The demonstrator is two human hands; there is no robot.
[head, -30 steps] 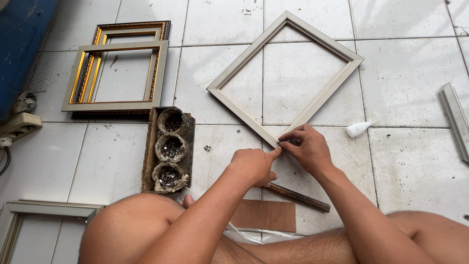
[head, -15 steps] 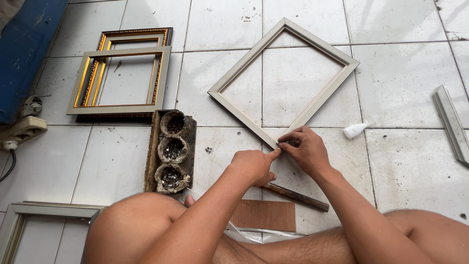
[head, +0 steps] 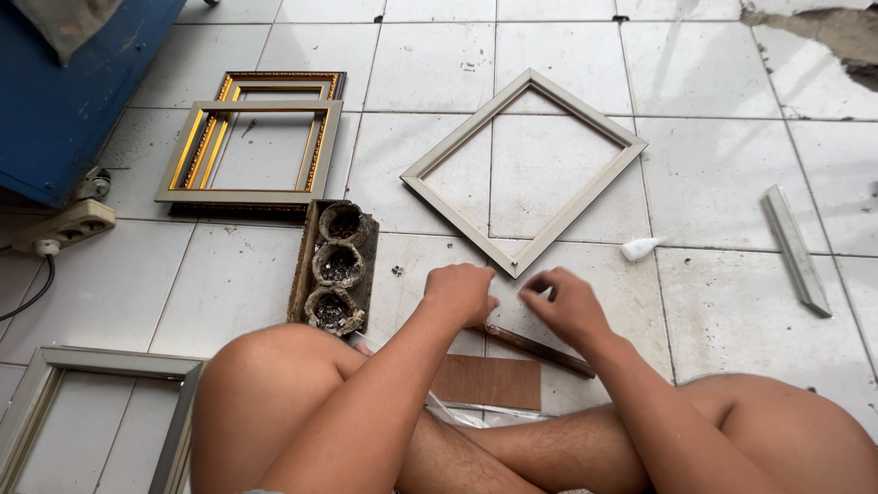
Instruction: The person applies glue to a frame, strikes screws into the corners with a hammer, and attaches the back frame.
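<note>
We note our left hand (head: 462, 293) curled shut and right hand (head: 562, 306) loosely open, both now drawn back, empty, from the near corner of the silver-grey square wooden frame (head: 523, 171), which lies free on the white tiled floor (head: 722, 183); joint work there appears finished.

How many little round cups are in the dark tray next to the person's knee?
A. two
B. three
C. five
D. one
B: the dark tray on the tiled floor holds three round cups in a row, one behind the other, just left of the person's left hand.
</note>
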